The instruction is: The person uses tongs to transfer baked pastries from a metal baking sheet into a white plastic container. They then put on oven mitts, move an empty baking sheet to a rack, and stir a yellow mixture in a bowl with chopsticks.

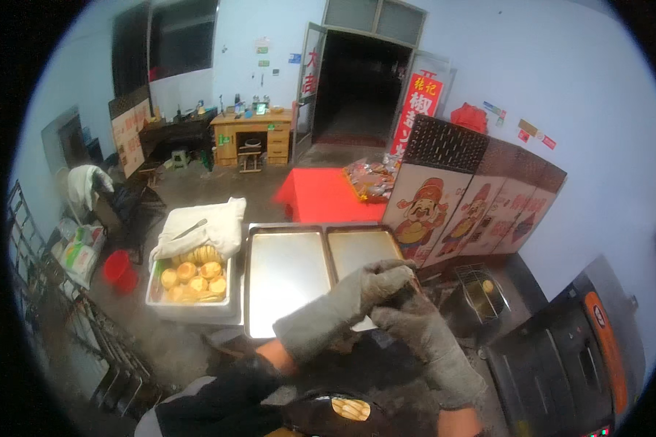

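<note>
Thick grey work gloves cover both my hands, which are close together above the right-hand tray. My left hand [381,285] has its fingers curled around something dark that I cannot make out. Just beside and below it, my right hand [414,329] is also curled toward the same dark patch. Under them lies a shallow metal tray [353,251], partly hidden by the gloves. A larger metal tray [288,273], bare and shiny, is to its left. Low in the view, pale oblong dough pieces [350,408] show inside a dark round opening between my forearms.
A white box [191,312] of round golden breads [193,280] stands left, with a cream cloth [215,218] and tongs [189,229] on it. Beyond are a red-covered table [328,195] and a folding screen [474,197]. A wire rack [481,295] and black cabinet [554,364] stand right.
</note>
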The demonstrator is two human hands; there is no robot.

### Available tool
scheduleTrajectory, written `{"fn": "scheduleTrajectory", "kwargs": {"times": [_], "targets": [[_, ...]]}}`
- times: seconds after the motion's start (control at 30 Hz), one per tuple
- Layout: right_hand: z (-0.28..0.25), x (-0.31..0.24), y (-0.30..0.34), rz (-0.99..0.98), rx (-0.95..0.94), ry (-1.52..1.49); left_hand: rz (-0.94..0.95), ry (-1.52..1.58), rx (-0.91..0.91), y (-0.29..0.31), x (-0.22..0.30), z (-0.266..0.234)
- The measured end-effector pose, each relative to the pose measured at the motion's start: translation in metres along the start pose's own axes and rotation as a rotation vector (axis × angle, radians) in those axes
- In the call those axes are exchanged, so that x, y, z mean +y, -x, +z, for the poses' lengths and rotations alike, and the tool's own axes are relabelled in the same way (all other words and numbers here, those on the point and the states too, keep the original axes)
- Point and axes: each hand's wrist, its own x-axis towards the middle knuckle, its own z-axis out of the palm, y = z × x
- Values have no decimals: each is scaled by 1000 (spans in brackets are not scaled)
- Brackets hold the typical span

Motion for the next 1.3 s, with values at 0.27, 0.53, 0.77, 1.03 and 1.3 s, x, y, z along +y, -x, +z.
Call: {"fn": "scheduleTrajectory", "kwargs": {"times": [0.27,0.53,0.77,1.03,1.3], "targets": [[25,21,-34,-17,-86,-108,21,343,15,15,-33,-34],[-15,68,-57,-104,-144,-381,2,404,167,12,-47,-49],[-113,102,-126,-204,119,-287,19,390,31,-26,-73,-32],[-187,179,-204,-19,-249,-436,-271,612,313,-134,-163,-82],[-201,92,-177,323,-501,-660,-93,344,321,-191,-159,-72]]}}
